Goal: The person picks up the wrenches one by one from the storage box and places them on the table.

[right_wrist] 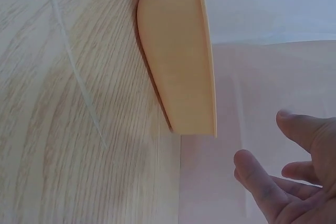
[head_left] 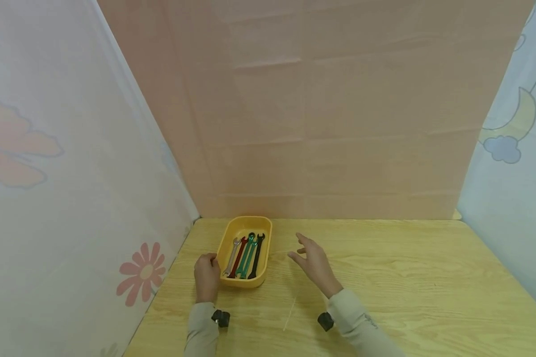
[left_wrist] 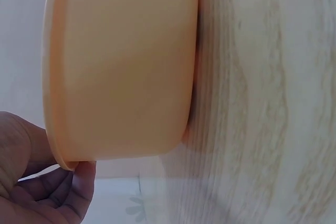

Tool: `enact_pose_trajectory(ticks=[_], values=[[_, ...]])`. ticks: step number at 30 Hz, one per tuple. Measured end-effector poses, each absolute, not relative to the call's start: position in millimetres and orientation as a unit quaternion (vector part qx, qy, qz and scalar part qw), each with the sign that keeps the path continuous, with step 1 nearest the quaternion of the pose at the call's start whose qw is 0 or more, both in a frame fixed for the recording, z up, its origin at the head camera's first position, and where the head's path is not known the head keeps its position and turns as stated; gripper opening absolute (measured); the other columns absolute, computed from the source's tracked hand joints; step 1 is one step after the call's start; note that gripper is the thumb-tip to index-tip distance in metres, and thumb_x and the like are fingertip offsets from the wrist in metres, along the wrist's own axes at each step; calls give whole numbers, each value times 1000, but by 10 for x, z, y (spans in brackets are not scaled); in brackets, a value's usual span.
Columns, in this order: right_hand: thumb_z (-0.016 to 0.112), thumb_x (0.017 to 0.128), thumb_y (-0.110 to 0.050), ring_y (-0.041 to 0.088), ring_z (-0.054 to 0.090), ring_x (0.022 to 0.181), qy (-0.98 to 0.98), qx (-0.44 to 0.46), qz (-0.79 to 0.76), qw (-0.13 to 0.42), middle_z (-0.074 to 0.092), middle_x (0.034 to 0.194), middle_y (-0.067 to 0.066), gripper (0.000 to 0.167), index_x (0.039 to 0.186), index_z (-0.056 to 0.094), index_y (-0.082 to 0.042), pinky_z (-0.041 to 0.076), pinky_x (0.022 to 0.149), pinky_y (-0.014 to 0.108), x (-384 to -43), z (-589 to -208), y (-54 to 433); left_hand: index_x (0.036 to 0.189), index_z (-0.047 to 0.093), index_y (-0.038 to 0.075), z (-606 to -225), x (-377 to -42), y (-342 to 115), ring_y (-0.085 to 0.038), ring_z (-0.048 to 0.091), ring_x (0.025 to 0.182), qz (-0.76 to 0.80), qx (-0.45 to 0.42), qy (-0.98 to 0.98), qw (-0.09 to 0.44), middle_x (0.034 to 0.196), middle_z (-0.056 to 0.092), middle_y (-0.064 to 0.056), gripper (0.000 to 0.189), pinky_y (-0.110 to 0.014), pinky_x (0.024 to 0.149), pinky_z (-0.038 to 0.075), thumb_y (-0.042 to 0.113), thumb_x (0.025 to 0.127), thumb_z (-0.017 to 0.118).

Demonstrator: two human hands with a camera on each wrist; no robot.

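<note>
A yellow plastic basin [head_left: 268, 248] sits at the left of the wooden table. Inside it several wrenches lie side by side: a silver wrench [head_left: 231, 258], a red wrench [head_left: 238, 255], green wrenches [head_left: 247, 258] and a black wrench [head_left: 256, 258]. My left hand [head_left: 207, 275] pinches the basin's left rim; in the left wrist view the thumb is over the rim [left_wrist: 51, 103] and the fingers curl beneath it. To the right of the basin, my right hand [head_left: 316, 263] hovers apart from it, thumb and fingers spread, holding nothing.
The wooden table [head_left: 406, 267] reaches to a pinkish-brown backdrop [head_left: 321, 124]. A white flowered curtain [head_left: 94, 173] stands close on the left, and another curtain [head_left: 518, 208] is at the right. Each wrist carries a small black camera [head_left: 222, 318].
</note>
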State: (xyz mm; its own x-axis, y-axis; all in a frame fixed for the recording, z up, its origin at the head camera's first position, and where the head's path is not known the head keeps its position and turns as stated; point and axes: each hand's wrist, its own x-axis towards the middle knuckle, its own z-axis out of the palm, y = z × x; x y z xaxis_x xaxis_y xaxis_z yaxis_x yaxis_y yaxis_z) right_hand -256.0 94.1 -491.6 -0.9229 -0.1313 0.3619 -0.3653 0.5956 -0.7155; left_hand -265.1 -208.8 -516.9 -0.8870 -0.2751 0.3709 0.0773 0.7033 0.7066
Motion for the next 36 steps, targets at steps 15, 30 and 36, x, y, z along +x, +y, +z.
enact_pose_trajectory(ticks=[15, 30, 36], values=[[73, 91, -21, 33, 68, 102, -889, 152, 408, 143, 57, 136, 24, 64, 144, 47, 4, 57, 82, 46, -2667, -4855, 740, 106, 67, -18, -5136, -2638, -2088, -39, 67, 82, -398, 55, -890, 217, 100, 67, -33, 20, -48, 66, 57, -13, 91, 55], [73, 92, -19, 33, 69, 98, -881, 162, 423, 137, 60, 130, 25, 60, 140, 50, 8, 58, 79, 43, -2765, -4823, 548, 108, 67, -17, -5154, -2664, -2097, -35, 67, 80, -407, 67, -887, 206, 101, 68, -31, 21, -43, 63, 56, -12, 91, 55], [72, 93, -18, 33, 69, 96, -875, 154, 444, 121, 63, 124, 27, 55, 136, 52, 10, 58, 77, 42, -2798, -4851, 482, 106, 67, -17, -5174, -2695, -2096, -34, 67, 76, -405, 53, -887, 216, 98, 68, -31, 20, -43, 61, 56, -13, 90, 56]])
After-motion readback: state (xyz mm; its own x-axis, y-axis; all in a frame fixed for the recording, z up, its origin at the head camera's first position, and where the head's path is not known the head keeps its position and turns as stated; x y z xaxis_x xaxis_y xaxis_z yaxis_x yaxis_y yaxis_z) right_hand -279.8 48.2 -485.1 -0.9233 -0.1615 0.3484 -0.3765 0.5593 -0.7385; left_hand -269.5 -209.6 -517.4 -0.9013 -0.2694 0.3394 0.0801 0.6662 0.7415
